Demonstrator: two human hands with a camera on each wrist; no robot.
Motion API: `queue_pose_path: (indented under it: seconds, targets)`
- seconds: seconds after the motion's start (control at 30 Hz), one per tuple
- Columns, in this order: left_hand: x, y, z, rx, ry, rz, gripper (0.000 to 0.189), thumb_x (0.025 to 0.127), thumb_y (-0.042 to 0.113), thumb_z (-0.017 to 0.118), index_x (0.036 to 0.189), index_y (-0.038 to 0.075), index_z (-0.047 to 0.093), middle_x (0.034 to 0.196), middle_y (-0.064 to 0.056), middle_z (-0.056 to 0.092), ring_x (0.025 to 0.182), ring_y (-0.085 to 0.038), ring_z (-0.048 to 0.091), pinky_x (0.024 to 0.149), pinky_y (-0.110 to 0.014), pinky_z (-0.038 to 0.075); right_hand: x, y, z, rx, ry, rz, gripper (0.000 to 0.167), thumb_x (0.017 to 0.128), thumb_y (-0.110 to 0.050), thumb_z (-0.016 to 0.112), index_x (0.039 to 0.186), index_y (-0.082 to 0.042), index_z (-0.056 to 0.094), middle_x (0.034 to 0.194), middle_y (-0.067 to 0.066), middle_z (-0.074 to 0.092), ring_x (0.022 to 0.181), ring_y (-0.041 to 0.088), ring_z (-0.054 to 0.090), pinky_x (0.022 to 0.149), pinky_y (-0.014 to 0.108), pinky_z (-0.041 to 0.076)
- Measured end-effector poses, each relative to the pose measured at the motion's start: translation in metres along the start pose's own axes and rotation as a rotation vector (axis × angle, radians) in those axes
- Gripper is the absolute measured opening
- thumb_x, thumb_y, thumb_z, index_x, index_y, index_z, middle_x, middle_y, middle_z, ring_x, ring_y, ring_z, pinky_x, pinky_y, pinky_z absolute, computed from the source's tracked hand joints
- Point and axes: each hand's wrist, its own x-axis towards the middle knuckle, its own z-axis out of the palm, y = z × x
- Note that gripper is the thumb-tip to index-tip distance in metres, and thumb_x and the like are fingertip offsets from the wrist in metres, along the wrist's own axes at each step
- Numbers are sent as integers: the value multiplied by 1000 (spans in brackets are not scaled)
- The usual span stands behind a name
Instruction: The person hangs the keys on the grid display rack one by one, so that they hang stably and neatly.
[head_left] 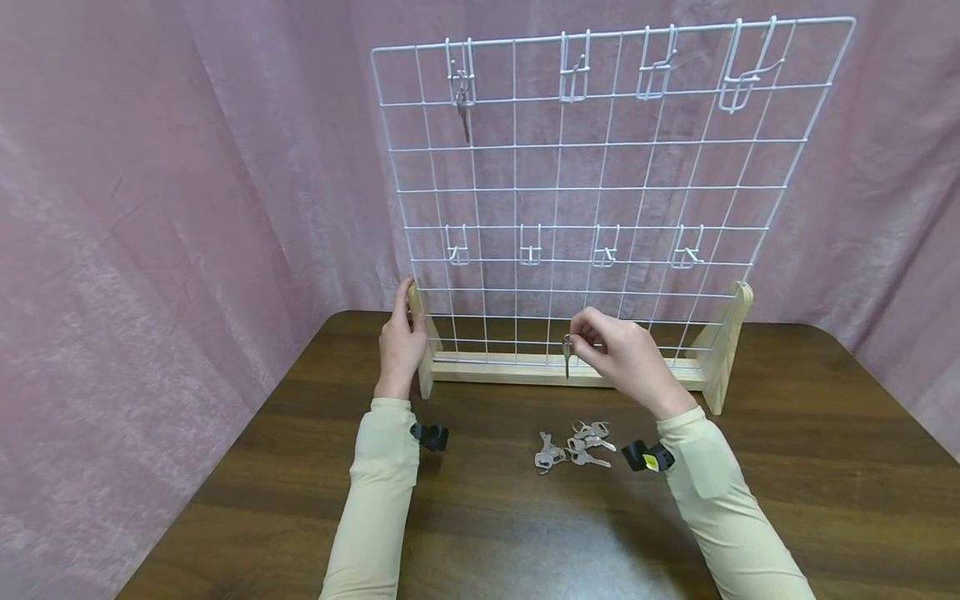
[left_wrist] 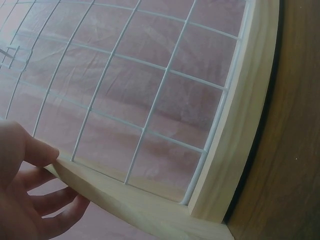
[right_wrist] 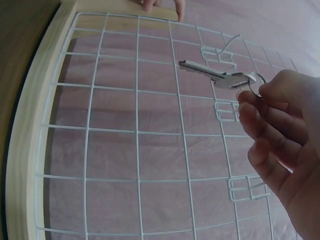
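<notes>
My right hand (head_left: 626,354) pinches the small ring of a key (right_wrist: 225,78) between thumb and forefinger. The key hangs blade down in front of the lower part of the white wire grid (head_left: 514,187). With thumb and fingers on either side, my left hand (left_wrist: 30,185) grips the wooden side upright (left_wrist: 107,192) of the stand. Another key (head_left: 462,117) hangs from the upper left hook (head_left: 460,75). On the table below the right hand lies a small pile of keys (head_left: 588,443), some with rings.
Several white hooks run along the grid's top, one being an upper right hook (head_left: 742,79). A lower row includes a smaller hook (head_left: 530,250). The right wooden upright (head_left: 726,350) stands on the brown table (head_left: 480,517). Behind hangs a pink curtain (head_left: 187,167).
</notes>
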Motion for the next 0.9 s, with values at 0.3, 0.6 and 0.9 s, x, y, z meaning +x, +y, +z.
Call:
queue_pose_path:
  seconds: [0.3, 0.6, 0.9]
  targets:
    - [-2, -2, 0, -4, -2, -1, 59, 97, 9, 48, 149, 33, 31, 134, -20, 59, 93, -38, 66, 72, -49, 52, 0, 0, -2, 68, 28, -76, 14, 84, 6, 67, 91, -6, 62, 76, -1, 65, 64, 3, 50, 57, 17, 42]
    - [1, 0, -1, -17, 2, 0, 60, 96, 8, 48, 148, 34, 32, 134, -20, 58, 95, -39, 66, 73, -50, 53, 2, -2, -6, 66, -14, -81, 16, 88, 6, 63, 97, -7, 64, 91, 2, 67, 79, 7, 59, 70, 23, 49]
    - [1, -1, 0, -8, 11, 5, 60, 96, 8, 49, 148, 34, 32, 133, -20, 59, 96, -39, 66, 77, -52, 52, 1, -2, -9, 35, -17, -114, 17, 89, 6, 61, 98, -7, 64, 92, 2, 67, 80, 8, 59, 69, 27, 50]
